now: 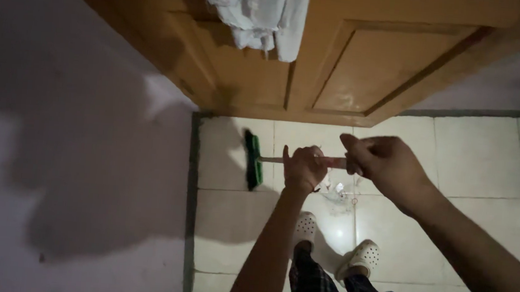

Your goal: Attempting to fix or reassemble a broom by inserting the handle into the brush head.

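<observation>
Your left hand (303, 167) and right hand (382, 165) are both closed round the thin pale handle (333, 163) of a broom with a green bristled head (252, 159); its material you cannot tell in this dim light. Under you lie glossy, smooth cream floor tiles (482, 157) that throw back a sheen. Ahead stands a varnished orange-brown panelled wooden door (365, 68), with soft, crumpled white cloth (258, 10) hanging on it. The grey wall (58, 118) looks matt. Your white perforated clogs (359, 257) look like smooth plastic.
</observation>
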